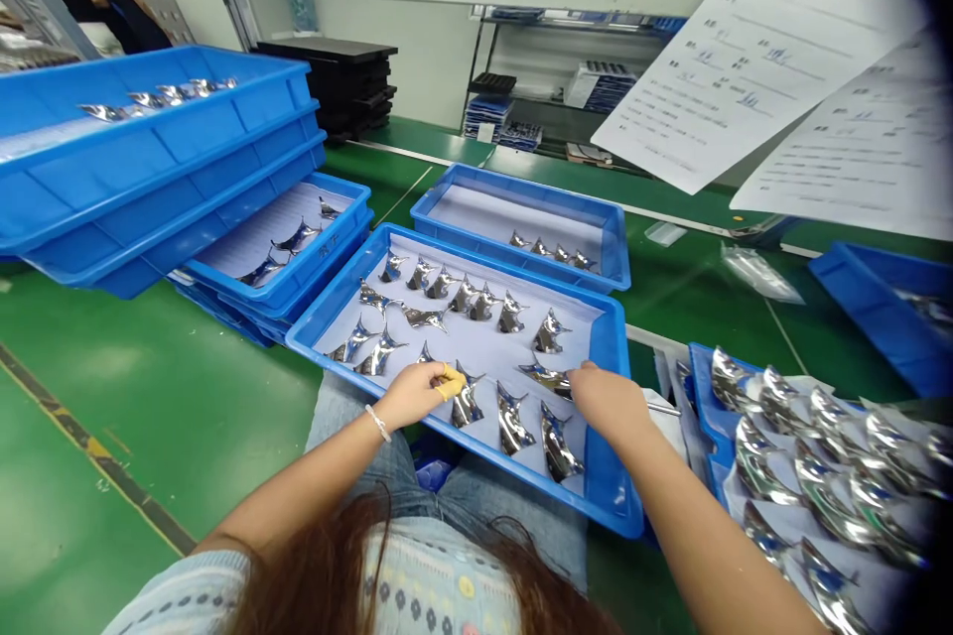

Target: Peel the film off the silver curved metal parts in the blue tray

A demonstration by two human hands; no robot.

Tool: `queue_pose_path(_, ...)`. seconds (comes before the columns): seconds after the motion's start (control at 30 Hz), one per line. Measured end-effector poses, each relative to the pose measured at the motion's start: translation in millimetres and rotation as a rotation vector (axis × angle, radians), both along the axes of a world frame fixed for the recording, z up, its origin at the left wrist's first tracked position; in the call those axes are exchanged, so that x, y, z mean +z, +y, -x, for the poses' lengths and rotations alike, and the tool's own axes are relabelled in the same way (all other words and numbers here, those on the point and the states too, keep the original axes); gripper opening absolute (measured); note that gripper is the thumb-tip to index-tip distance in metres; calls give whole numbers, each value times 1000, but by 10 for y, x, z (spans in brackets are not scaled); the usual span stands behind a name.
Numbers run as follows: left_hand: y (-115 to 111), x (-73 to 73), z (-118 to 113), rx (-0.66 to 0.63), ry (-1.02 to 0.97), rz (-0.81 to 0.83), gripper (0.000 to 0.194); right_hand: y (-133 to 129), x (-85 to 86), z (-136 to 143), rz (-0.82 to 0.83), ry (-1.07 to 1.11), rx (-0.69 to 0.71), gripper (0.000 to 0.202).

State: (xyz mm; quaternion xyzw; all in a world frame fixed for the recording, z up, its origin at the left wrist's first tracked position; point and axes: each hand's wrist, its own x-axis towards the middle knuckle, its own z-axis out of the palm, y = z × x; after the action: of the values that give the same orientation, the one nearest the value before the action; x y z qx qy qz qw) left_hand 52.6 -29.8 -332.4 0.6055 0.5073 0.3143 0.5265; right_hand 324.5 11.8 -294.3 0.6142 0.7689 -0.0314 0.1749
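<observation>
A blue tray [483,451] lined with white paper rests across my lap, holding rows of shiny, curved metal parts with pointed tips. My left hand [413,392], with yellow covers on its fingertips, pinches at the upper edge of one curved metal part [467,404] in the front row. At the tray's right side, my right hand [607,402] is closed around a slim metal rod [662,409], whose rear end sticks out behind the hand. Its fingertips are by another metal part [547,377], lying flatter than its neighbours; the rod's front end is hidden.
Blue trays [156,179] are stacked on the left, with another tray [521,263] behind mine. On the right, many metal parts [826,456] lie on paper in a blue tray. Paper sheets [745,60] hang at upper right. A plastic bag [760,273] lies on the green bench.
</observation>
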Motion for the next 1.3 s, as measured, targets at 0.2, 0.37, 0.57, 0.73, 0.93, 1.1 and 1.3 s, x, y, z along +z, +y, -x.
queue_pose_path(0.2, -6, -22, -6, 24, 45, -20, 26, 482, -113, 744, -1, 329, 113, 18)
queue_pose_path(0.37, -60, -14, 18, 75, 105, -62, 29, 767, -451, 1327, -2, 660, 196, 30)
queue_pose_path(0.57, -73, -87, 32, 146, 103, -46, 32, 937, -671, 1578, -5, 876, 160, 32)
queue_pose_path(0.73, -88, -145, 37, 134, 94, 16, 32, 893, -603, 1428, 14, 1061, 87, 31)
queue_pose_path(0.93, -50, -72, -11, 154, -305, 107, 43, 442, -243, 1262, 312, 1798, -317, 21)
queue_pose_path(1.1, -102, 174, -148, 175, -842, 224, 64, -39, 191, 1309, 413, 2012, -525, 38)
queue_pose_path(1.3, -301, 694, -37, 147, -884, 182, 53, -253, 431, 1331, 199, 2111, -406, 30)
